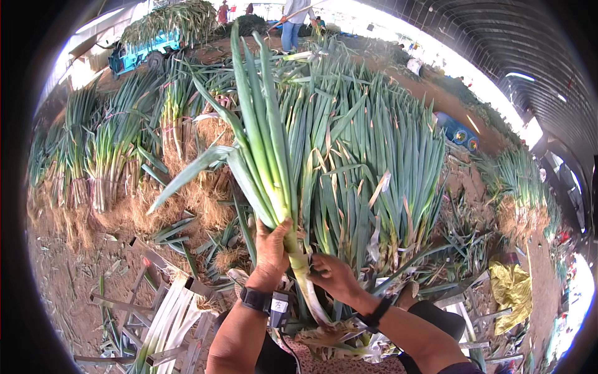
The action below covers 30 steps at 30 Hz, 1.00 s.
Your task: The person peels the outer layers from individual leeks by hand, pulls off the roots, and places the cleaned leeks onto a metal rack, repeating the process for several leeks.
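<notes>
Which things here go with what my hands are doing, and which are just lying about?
Part of the job, it seems:
Long green onion, in your left hand's grip
Right hand, at its stalk
Standing onions ahead, probably

Just about, apparently:
Yellow sack, right
Blue cart, back left
Loose leaves

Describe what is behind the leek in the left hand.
Behind the held leek, packed upright leeks show on its right, and leek bundles with tan roots on its left. Whatever its leaves cover cannot be seen.
</notes>
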Each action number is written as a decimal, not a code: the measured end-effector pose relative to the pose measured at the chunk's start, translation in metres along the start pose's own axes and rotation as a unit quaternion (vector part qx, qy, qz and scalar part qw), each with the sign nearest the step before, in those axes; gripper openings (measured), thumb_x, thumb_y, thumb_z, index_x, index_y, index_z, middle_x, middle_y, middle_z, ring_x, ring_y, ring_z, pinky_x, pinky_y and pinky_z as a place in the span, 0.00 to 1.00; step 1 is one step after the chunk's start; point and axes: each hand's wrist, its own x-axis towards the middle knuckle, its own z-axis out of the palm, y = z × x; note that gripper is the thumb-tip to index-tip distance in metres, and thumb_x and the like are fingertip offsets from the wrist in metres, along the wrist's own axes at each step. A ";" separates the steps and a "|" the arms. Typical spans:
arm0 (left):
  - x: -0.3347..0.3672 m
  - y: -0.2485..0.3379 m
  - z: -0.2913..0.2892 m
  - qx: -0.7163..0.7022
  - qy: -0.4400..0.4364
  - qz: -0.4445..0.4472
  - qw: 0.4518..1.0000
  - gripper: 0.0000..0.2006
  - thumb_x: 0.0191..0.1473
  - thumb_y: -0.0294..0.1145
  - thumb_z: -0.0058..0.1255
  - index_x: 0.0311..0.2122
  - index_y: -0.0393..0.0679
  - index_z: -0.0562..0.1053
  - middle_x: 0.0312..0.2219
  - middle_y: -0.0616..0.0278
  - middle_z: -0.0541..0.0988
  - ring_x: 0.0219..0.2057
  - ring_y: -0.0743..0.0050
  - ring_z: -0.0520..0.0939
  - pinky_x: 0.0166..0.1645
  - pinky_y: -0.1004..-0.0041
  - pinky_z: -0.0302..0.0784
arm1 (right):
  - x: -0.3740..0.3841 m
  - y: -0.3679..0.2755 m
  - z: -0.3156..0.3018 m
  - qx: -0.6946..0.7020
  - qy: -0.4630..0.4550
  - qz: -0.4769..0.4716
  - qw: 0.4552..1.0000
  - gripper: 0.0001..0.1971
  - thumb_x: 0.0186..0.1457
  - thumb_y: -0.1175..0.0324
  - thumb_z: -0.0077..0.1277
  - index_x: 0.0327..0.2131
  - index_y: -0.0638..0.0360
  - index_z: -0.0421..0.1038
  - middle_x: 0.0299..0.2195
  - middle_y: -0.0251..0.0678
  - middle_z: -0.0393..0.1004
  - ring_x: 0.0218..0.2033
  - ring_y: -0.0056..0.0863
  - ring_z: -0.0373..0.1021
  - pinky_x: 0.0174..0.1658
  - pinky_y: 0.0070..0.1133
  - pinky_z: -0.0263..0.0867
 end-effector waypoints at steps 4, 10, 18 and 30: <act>-0.005 0.002 0.012 -0.020 0.008 -0.051 0.998 0.23 0.47 0.20 0.50 0.48 0.48 0.61 0.38 0.62 0.71 0.35 0.69 0.73 0.37 0.70 0.72 | 0.019 -0.012 0.005 -0.119 -0.016 -0.031 0.992 0.12 0.44 0.73 0.56 0.33 0.62 0.67 0.24 0.36 0.71 0.23 0.26 0.69 0.27 0.21 0.65; 0.005 0.002 0.006 -0.009 0.031 -0.001 0.999 0.22 0.49 0.21 0.48 0.50 0.48 0.60 0.39 0.60 0.71 0.34 0.68 0.74 0.33 0.68 0.75 | 0.009 -0.027 0.014 -0.091 -0.086 -0.093 0.988 0.11 0.46 0.74 0.54 0.36 0.60 0.69 0.27 0.37 0.72 0.26 0.26 0.70 0.29 0.20 0.66; 0.001 -0.011 -0.013 -0.050 -0.073 -0.175 0.981 0.18 0.50 0.30 0.50 0.46 0.41 0.63 0.28 0.62 0.71 0.27 0.69 0.74 0.29 0.72 0.74 | 0.026 -0.048 -0.016 0.577 -0.033 0.190 0.794 0.07 0.55 0.69 0.45 0.37 0.59 0.65 0.25 0.29 0.69 0.24 0.17 0.65 0.33 0.18 0.65; 0.041 0.030 -0.054 0.165 0.185 -0.027 0.968 0.11 0.47 0.29 0.53 0.36 0.41 0.68 0.23 0.64 0.72 0.17 0.78 0.71 0.19 0.79 0.69 | -0.137 -0.048 -0.099 -0.189 -0.430 0.250 0.847 0.22 0.52 0.50 0.43 0.36 0.63 0.68 0.27 0.48 0.72 0.29 0.42 0.71 0.34 0.31 0.64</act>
